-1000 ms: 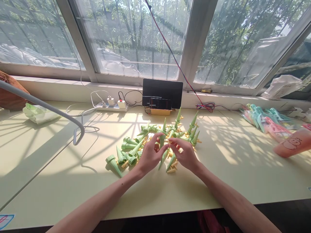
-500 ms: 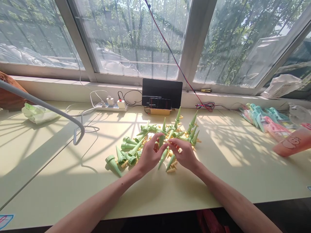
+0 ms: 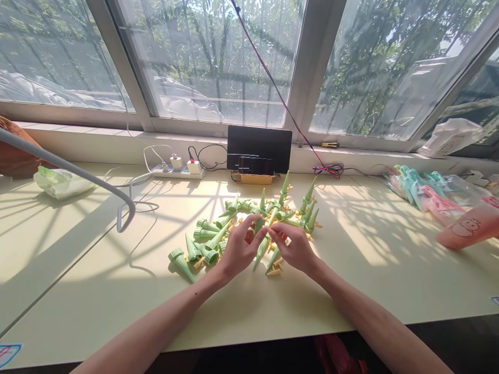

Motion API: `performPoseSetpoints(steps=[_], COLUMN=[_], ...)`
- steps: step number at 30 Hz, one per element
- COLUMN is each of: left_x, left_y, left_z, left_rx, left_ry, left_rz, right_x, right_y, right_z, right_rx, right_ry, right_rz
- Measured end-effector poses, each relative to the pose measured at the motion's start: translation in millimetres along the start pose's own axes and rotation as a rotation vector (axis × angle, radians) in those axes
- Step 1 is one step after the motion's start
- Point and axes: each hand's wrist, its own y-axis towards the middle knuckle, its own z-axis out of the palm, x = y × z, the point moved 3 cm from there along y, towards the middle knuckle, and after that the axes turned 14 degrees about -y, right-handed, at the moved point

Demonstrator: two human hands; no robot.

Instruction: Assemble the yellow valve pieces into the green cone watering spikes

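Note:
My left hand (image 3: 242,243) is closed around a green plastic watering spike (image 3: 259,224), with its thumb and forefinger at either side. Close against the left thumb tip, my right hand (image 3: 293,244) pinches thumb and fingers together; whatever sits in that pinch is too small and covered to make out. Around both hands lies a pile of green cone-shaped spikes (image 3: 181,264), some standing points up. Several small yellow valve pieces (image 3: 275,271) stick out from or lie among them.
Behind the pile, a black tablet (image 3: 259,143) leans with a phone before it. A power strip (image 3: 179,173) with cables is at the back left. A grey metal rod (image 3: 78,169) juts in from the left. Rightward lie bagged pink and teal plastic parts (image 3: 423,189) and a reddish cup (image 3: 463,228).
Both hands stay nearly where they were. My right fingertips have closed in slightly against the left thumb, and a small pale bit between them is now covered.

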Motion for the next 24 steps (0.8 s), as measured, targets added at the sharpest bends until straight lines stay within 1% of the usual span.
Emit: performPoseSetpoints(steps=[9,24], left_x=[-7.4,-5.7], left_y=[-0.4,-1.6], left_z=[1.2,0.6], left_rx=[0.066,0.058], left_ry=[0.031,0.089], left_rz=[0.066,0.086], right_x=[-2.0,-6.8], right_y=[-0.4,-1.7], right_z=[-0.2,1.9], right_rx=[-0.013,0.018], right_ry=[0.006,-0.031], right_rz=[0.021,0.045])
